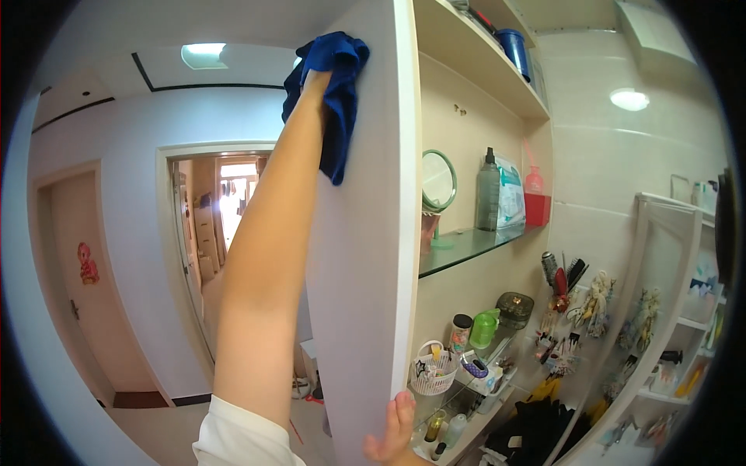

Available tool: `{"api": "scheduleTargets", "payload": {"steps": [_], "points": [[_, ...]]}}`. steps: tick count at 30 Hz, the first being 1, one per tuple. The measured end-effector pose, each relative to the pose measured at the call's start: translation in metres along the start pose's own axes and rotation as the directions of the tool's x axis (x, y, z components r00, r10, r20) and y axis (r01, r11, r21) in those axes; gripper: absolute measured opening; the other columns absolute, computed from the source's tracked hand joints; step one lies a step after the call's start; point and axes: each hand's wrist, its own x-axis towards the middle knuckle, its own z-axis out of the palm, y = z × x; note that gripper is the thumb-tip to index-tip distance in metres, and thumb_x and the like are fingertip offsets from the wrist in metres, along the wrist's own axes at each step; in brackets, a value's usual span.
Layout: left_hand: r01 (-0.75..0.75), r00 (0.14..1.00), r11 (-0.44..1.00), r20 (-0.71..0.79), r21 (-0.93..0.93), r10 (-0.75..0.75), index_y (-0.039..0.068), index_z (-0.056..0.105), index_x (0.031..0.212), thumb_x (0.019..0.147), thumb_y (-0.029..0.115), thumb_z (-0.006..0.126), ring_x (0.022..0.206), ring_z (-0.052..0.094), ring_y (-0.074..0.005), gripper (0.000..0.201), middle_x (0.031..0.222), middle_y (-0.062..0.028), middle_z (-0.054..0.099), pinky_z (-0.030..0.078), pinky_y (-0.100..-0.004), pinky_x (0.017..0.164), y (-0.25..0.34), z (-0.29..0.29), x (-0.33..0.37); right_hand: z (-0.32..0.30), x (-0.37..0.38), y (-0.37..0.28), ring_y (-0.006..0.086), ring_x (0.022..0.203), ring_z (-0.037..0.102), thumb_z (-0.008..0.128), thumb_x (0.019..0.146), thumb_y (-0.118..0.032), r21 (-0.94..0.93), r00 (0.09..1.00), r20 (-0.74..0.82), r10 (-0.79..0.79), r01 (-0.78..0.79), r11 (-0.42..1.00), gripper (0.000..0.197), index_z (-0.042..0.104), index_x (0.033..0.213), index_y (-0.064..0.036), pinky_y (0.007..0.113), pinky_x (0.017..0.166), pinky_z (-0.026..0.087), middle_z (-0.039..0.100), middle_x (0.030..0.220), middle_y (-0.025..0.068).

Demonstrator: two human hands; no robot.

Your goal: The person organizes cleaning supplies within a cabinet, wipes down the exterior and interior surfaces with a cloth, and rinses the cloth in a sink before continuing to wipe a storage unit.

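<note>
My left hand (317,78) is raised high at the end of a stretched arm and mostly hidden by a dark blue cloth (340,116). It holds the cloth against the upper part of a tall pale side panel (365,248) of a shelf unit, with loose folds hanging below the wrist. Low down, my right hand (398,435) rests against the white front edge (406,233) of that panel. Its fingers point upward and the thumb stands apart, with nothing held in it.
Right of the panel, a glass shelf (474,247) bears a round mirror (439,180), a spray bottle (488,194) and a red container (537,208). Below stand a white basket (434,373), a green cup (484,329) and small bottles. Hairbrushes (561,281) hang farther right. A door (93,279) lies left.
</note>
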Motion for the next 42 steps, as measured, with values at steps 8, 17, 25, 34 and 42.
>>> {"api": "scheduleTargets", "payload": {"steps": [8, 17, 25, 34, 42], "points": [[-0.264, 0.965, 0.965, -0.009, -0.004, 0.264, 0.011, 0.039, 0.151, 0.093, 0.055, 0.05, 0.126, 0.054, -0.0446, 0.073, 0.131, -0.0295, 0.06, 0.038, -0.0451, 0.109, 0.074, 0.014, -0.105, -0.007, -0.006, -0.001, 0.052, 0.139, 0.035, 0.065, 0.081, -0.022, -0.074, 0.999, 0.018, 0.039, -0.037, 0.997, 0.078, 0.038, 0.143, 0.0175, 0.058, 0.115, 0.026, 0.035, 0.15, 0.0371], [-0.182, 0.982, 0.973, -0.083, -0.139, 0.172, -0.004, 0.058, 0.123, 0.083, 0.022, 0.06, 0.111, 0.063, -0.0342, 0.048, 0.117, -0.0242, 0.066, 0.046, -0.0384, 0.1, 0.117, 0.009, -0.066, 0.003, -0.011, -0.001, 0.053, 0.139, 0.036, 0.062, 0.081, -0.03, -0.089, 0.999, -0.04, 0.003, -0.007, 0.996, 0.082, 0.037, 0.143, 0.0175, 0.058, 0.116, 0.026, 0.035, 0.149, 0.0382], [0.002, 0.993, 0.992, 0.119, 0.128, -0.018, -0.002, 0.045, 0.144, 0.083, 0.03, 0.062, 0.115, 0.062, -0.0432, 0.071, 0.116, -0.0353, 0.064, 0.042, -0.048, 0.105, 0.109, 0.019, -0.294, 0.007, -0.031, 0.013, 0.0453, 0.148, 0.024, 0.056, 0.088, -0.031, 0.075, 0.971, -0.235, -0.039, 0.058, 0.995, 0.085, 0.023, 0.151, 0.0135, 0.054, 0.121, 0.016, 0.028, 0.155, 0.0318], [-0.013, 0.996, 0.993, 0.093, 0.117, 0.002, 0.003, 0.064, 0.107, 0.075, 0.006, 0.065, 0.09, 0.059, -0.0379, 0.032, 0.1, -0.0166, 0.062, 0.046, -0.0495, 0.076, 0.1, 0.009, -0.538, -0.01, -0.024, -0.001, 0.043, 0.151, 0.017, 0.042, 0.096, -0.036, 0.057, 0.895, -0.429, -0.121, 0.161, 0.985, 0.075, 0.023, 0.154, 0.0073, 0.051, 0.124, 0.007, 0.02, 0.161, 0.0297], [0.642, 0.76, 0.766, 0.16, -0.038, -0.63, 0.007, 0.064, 0.101, 0.075, 0.019, 0.074, 0.102, 0.051, -0.0361, 0.03, 0.109, -0.018, 0.056, 0.039, -0.0474, 0.086, 0.07, 0.023, -0.876, -0.021, -0.019, -0.005, 0.0422, 0.151, 0.018, 0.039, 0.099, -0.035, 0.074, 0.997, -0.011, -0.08, 0.08, 0.994, 0.069, 0.026, 0.155, 0.0022, 0.052, 0.124, 0.011, 0.024, 0.161, 0.0251]]}}
